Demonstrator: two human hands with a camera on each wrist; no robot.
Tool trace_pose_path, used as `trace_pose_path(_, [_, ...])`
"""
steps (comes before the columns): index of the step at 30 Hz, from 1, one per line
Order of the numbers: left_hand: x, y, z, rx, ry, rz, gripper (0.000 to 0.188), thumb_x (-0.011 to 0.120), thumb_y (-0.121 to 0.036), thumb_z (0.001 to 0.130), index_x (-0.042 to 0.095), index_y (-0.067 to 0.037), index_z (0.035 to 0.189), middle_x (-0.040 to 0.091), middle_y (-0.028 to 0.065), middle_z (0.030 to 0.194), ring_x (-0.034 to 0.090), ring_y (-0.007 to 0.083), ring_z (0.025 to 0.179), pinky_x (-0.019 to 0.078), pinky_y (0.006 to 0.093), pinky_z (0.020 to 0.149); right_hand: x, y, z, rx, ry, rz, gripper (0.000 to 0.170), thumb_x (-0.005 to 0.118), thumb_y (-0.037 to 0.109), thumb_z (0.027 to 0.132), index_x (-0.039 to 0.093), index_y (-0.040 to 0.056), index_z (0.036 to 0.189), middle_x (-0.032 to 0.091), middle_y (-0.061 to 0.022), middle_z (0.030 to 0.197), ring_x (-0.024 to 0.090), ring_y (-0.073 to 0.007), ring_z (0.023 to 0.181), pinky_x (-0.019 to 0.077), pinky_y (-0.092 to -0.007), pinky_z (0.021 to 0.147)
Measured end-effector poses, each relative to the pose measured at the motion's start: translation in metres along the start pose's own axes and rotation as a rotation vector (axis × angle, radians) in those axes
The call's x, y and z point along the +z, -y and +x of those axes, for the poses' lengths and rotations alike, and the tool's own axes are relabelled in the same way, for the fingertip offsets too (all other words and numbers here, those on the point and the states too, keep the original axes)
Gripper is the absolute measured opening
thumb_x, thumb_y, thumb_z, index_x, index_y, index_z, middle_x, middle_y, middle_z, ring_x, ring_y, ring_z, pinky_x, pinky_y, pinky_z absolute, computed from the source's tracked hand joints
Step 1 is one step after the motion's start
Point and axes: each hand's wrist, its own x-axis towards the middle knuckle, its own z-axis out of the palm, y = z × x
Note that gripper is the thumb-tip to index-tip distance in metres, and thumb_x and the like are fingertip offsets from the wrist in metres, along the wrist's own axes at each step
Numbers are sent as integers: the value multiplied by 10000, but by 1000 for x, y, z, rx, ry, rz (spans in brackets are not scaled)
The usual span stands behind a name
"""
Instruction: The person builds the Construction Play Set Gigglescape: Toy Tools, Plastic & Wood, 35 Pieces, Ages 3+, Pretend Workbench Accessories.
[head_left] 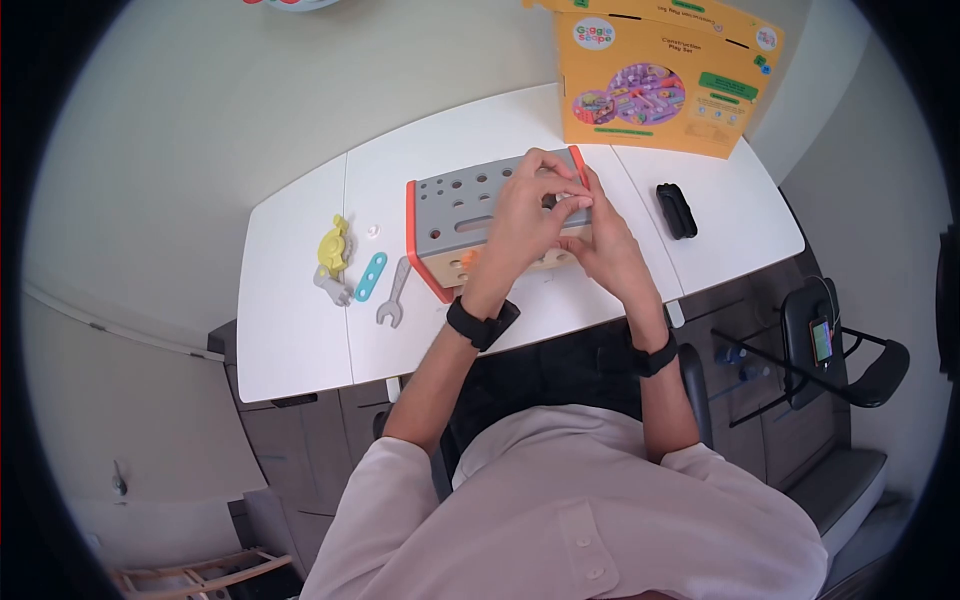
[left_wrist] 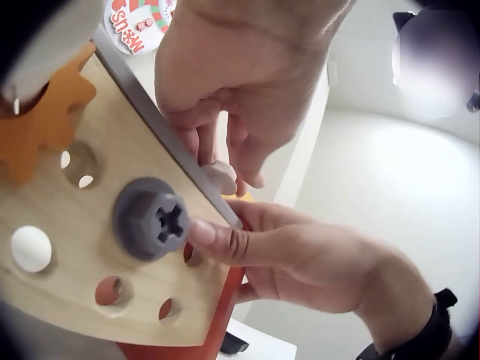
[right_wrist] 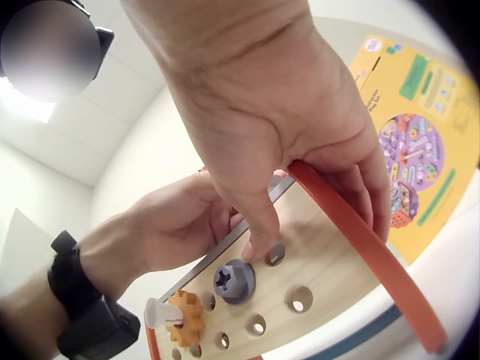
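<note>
A toy workbench (head_left: 440,210) has a grey perforated top, wooden front and red ends. Over its right part, the left hand (head_left: 528,215) pinches a small pale piece (left_wrist: 220,176) at the edge of the top. My right hand (head_left: 615,255) grips the right end, its fingers behind the red edge (right_wrist: 375,262). Its thumb lies on the wooden front, against or close beside a grey bolt (left_wrist: 154,220) with a cross-shaped recess. Farther left on that front sits an orange gear (right_wrist: 187,319) with a white peg through it.
Left of the workbench lie a grey wrench (head_left: 393,295), a teal strip with holes (head_left: 371,277), a yellow piece (head_left: 333,247), a grey piece (head_left: 331,287) and a small white piece (head_left: 374,231). A black case (head_left: 676,211) lies right; a yellow box (head_left: 660,90) stands behind.
</note>
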Motion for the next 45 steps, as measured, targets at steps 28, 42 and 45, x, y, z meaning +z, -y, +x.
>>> trace_pose_path(28, [-7, 5, -14, -10, -28, -82, 214, 678, -94, 912, 723, -50, 1116, 703, 113, 1061, 659, 291, 979, 526, 380, 861, -1, -3, 2, 66, 68, 38, 1065, 799, -87, 717, 197, 63, 1583, 509, -268, 1440, 534, -432, 1302, 501, -463, 992])
trace_pose_path(42, [-14, 0, -18, 18, 82, 75, 288, 734, -177, 899, 686, -71, 1162, 667, 106, 1189, 634, 280, 1114, 492, 371, 965, 0, 3, 2, 1, 64, 81, 1028, 708, -162, 753, 168, 47, 1601, 618, -185, 1293, 652, -173, 650, 526, -335, 557])
trace_pose_path(45, [-20, 2, -19, 64, 65, -128, 280, 722, -170, 906, 681, -83, 1170, 627, 106, 1258, 596, 280, 1190, 471, 379, 1007, -1, 2, 0, 3, 64, 110, 1020, 675, -185, 756, 168, 70, 1605, 639, -171, 1255, 623, -149, 593, 494, -323, 482])
